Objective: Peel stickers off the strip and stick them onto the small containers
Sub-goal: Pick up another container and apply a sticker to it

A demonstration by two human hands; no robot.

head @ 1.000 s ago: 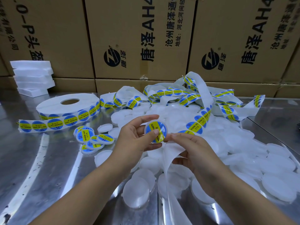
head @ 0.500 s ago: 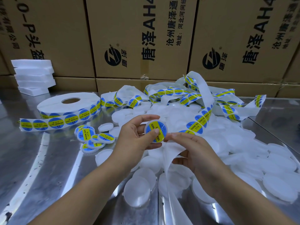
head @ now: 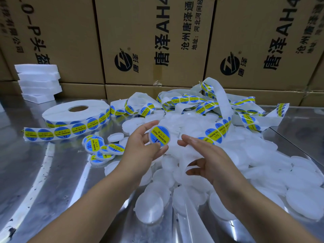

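Note:
My left hand (head: 142, 146) grips a small round white container (head: 159, 136) by its rim, with a blue and yellow sticker on its face turned toward me. My right hand (head: 208, 158) holds the white backing strip (head: 221, 95), which loops up and over the pile and carries several stickers (head: 216, 135) just beyond my fingers. The two hands are a short gap apart. A heap of plain white containers (head: 263, 155) lies under and right of my hands. Several labelled containers (head: 100, 148) sit in a small cluster at the left.
A big sticker roll (head: 77, 113) lies at the left with a strip trailing from it. White foam blocks (head: 38, 81) are stacked at the far left. Cardboard boxes (head: 154, 41) wall off the back of the shiny metal table (head: 35, 181). Tangled strip (head: 245, 111) lies at the back right.
My right hand has come away from the stickered container and moved right and down with the strip. My left hand has tilted the container, so its sticker faces me more fully.

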